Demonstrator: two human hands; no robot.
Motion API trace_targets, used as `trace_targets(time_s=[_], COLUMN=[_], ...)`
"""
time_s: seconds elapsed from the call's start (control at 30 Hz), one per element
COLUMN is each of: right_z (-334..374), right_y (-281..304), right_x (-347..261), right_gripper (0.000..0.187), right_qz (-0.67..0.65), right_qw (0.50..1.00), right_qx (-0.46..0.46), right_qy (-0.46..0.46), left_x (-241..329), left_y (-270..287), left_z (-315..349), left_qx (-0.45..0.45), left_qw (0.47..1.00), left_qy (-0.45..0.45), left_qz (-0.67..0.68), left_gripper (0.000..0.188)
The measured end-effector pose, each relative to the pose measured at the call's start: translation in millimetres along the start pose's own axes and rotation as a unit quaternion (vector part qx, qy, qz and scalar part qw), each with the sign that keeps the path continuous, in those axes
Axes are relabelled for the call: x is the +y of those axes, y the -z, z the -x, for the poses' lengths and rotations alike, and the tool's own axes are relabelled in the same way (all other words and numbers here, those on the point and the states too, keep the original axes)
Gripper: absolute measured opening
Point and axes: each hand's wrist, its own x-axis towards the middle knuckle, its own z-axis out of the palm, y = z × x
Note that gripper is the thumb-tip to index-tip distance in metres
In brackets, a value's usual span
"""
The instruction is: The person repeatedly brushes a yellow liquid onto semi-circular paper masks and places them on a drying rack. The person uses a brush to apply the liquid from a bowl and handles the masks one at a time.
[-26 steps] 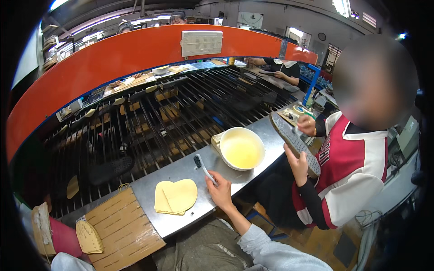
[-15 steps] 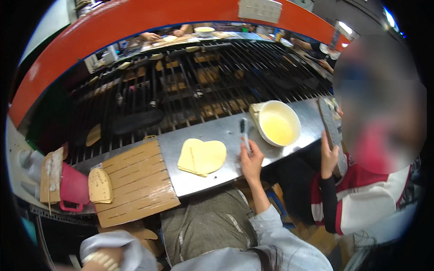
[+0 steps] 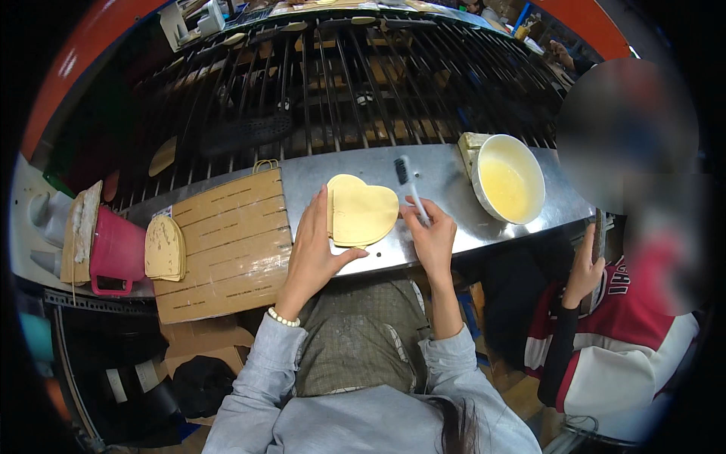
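A small stack of flat, pale yellow pieces with rounded tops (image 3: 365, 212) lies on the metal ledge (image 3: 310, 168) before me. My left hand (image 3: 311, 246) rests along the stack's left edge, fingers stretched and thumb apart at the lower edge. A toothbrush-like brush (image 3: 411, 185) with a white handle and dark bristles is gripped in my right hand (image 3: 432, 238), beside the stack's right edge. Its bristles point up and away from me. Farther right, a white bowl (image 3: 538, 178) of yellow liquid leans tilted against a pale block (image 3: 468, 151).
Beyond the ledge runs a rack of dark rods (image 3: 333, 98) carrying a black sole shape (image 3: 249, 135). At left are a cardboard sheet (image 3: 234, 242), more yellow pieces (image 3: 164, 253) and a pink jug (image 3: 117, 253). A co-worker's hand (image 3: 584, 272) holds a grey sole at right.
My left hand has come up from the lower left onto the yellow stack's edge. My right hand keeps the brush beside the stack. The view has tilted down.
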Motion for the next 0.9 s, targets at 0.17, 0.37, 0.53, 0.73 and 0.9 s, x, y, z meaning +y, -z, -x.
trace_targets(time_s=[0.17,0.37,0.53,0.73,0.9], right_z=[-7,-7,1,22,28], right_y=[-16,-32,-23,26,136], right_x=[-5,-14,-17,-16,-27], right_gripper=[0.025,0.025,0.025,0.023,0.025], right_qz=[-0.042,-0.094,-0.042,-0.079,0.085], right_qw=[0.999,0.993,0.998,0.996,0.979], right_qx=[-0.019,-0.063,-0.056,0.028,0.181], right_qy=[0.004,0.038,-0.007,0.039,0.041], left_x=[4,10,13,11,25], left_y=[1,7,14,32,47], left_z=[2,5,-6,-33,-27], left_qx=[0.014,0.033,-0.017,-0.124,-0.074], left_qw=[1.000,0.999,0.999,0.989,0.996], left_qy=[0.001,0.008,0.007,0.007,0.037], left_qz=[0.002,0.016,-0.044,-0.085,-0.014], left_gripper=[0.132,0.124,0.125,0.131,0.123])
